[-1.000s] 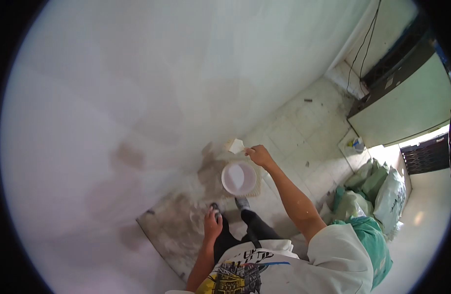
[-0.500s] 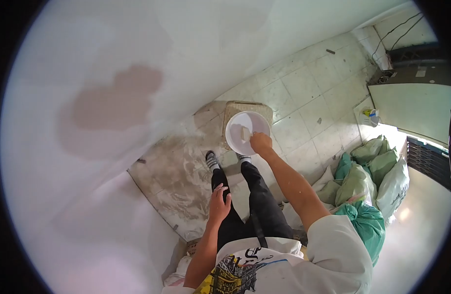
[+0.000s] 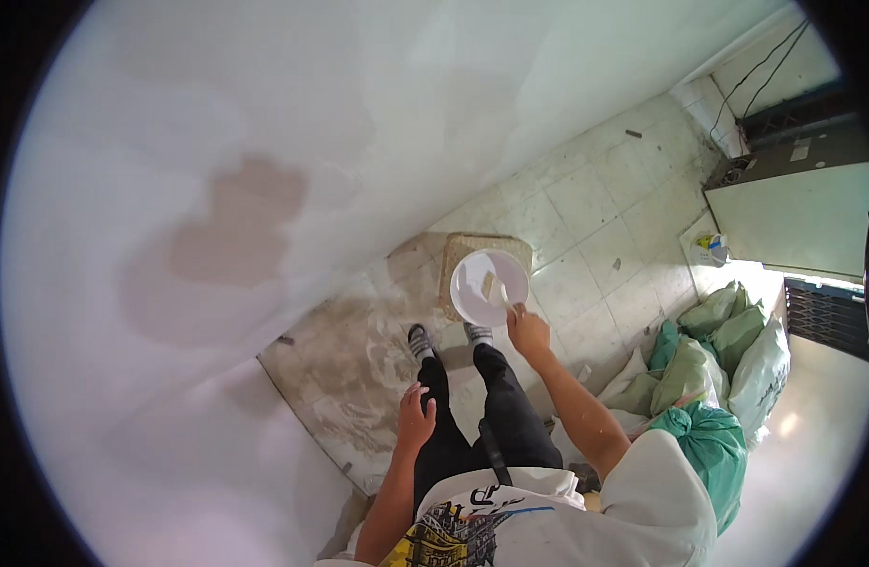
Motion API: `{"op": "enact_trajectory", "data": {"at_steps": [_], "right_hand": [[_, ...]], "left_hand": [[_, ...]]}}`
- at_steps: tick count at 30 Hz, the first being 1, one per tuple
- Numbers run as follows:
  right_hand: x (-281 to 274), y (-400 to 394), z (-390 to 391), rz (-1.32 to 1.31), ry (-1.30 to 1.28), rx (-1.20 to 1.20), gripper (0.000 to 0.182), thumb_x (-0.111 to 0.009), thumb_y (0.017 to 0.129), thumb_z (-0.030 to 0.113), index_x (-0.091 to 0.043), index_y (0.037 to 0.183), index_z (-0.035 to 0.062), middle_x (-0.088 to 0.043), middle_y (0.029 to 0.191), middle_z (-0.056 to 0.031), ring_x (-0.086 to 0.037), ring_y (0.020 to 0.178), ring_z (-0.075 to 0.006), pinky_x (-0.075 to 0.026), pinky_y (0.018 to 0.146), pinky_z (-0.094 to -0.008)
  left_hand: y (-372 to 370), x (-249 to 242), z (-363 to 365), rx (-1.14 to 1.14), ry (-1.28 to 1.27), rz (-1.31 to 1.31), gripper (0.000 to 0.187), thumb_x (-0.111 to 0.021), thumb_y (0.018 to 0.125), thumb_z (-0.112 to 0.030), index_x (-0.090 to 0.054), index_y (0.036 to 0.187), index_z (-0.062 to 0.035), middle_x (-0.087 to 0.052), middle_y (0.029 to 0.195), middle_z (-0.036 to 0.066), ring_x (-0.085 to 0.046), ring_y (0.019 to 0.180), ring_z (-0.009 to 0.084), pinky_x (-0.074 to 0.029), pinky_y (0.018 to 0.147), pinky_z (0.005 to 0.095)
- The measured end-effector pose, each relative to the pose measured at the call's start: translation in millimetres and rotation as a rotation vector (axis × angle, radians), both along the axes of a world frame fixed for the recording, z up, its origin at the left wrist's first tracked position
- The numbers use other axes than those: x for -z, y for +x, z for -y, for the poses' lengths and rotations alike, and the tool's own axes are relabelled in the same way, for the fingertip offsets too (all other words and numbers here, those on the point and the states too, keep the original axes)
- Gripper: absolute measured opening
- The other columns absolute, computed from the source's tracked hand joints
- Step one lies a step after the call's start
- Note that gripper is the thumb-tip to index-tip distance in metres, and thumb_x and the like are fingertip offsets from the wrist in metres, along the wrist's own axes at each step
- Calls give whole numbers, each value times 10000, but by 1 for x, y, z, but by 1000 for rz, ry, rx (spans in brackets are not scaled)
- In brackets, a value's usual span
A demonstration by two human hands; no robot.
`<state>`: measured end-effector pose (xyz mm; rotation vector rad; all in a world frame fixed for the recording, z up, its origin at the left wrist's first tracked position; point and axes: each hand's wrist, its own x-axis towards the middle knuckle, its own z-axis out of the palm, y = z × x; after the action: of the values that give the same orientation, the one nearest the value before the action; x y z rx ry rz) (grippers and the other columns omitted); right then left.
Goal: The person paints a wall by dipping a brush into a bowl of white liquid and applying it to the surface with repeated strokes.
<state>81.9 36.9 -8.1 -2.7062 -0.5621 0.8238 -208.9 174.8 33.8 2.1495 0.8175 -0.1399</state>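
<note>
A white bucket [image 3: 472,302] of pale paint stands on a woven mat [image 3: 455,249] on the tiled floor, just in front of my feet. My right hand [image 3: 527,332] is beside the bucket's rim and grips the handle of a wide brush [image 3: 494,285], whose head is inside the bucket. My left hand [image 3: 416,419] rests flat on my left thigh, fingers spread, holding nothing. A white-painted wall [image 3: 264,142] with a brownish unpainted patch [image 3: 236,227] fills the left side.
Green and white filled sacks [image 3: 727,350] are piled at the right. A green metal door [image 3: 793,217] and a small container [image 3: 710,248] are at the far right. The floor near the wall is stained with paint smears.
My right hand carried the brush down from the wall into the bucket, then drew back to the rim. My view tilted down toward the floor. My left hand shifted up my thigh.
</note>
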Motion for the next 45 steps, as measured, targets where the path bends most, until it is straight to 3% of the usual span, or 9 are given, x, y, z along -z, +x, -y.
{"op": "enact_trajectory", "data": {"at_steps": [18, 28, 35, 41, 45], "right_hand": [[-6, -39, 68, 11, 78, -15, 305, -415, 993, 298, -467, 1164, 51, -677, 848, -214, -660, 711, -411, -524, 618, -510], [-15, -41, 81, -39, 58, -76, 282, -397, 995, 284, -473, 1155, 64, -671, 855, -189, -661, 729, -392, -528, 628, -502], [-23, -38, 86, -98, 137, 28, 285, -425, 981, 285, -493, 1125, 49, -667, 840, -218, -652, 778, -418, -518, 663, -517], [-55, 18, 43, 84, 722, 387, 378, -514, 945, 351, -680, 951, 12, -658, 834, -254, -634, 827, -450, -500, 729, -490], [-164, 92, -16, 116, 910, 341, 405, -543, 947, 388, -701, 950, 15, -645, 703, -151, -636, 661, -256, -482, 651, -370]], "left_hand": [[42, -43, -5, 89, 20, -35, 419, -566, 901, -242, -526, 1206, 42, -526, 1288, 244, -487, 1211, 399, -392, 1031, 439], [56, -49, 5, 124, 37, 34, 339, -595, 893, -231, -561, 1141, -2, -585, 1156, 228, -527, 1128, 404, -425, 972, 444], [64, -50, 1, 93, -34, -79, 379, -596, 892, -264, -557, 1149, 12, -611, 1115, 239, -579, 1044, 409, -460, 914, 445], [78, -58, -7, 70, -133, -20, 376, -594, 902, -272, -589, 1138, 22, -648, 1075, 221, -659, 945, 332, -509, 839, 403], [88, -85, -5, 59, -101, 15, 356, -598, 904, -254, -592, 1134, 18, -654, 1058, 210, -673, 906, 314, -518, 811, 393]]}}
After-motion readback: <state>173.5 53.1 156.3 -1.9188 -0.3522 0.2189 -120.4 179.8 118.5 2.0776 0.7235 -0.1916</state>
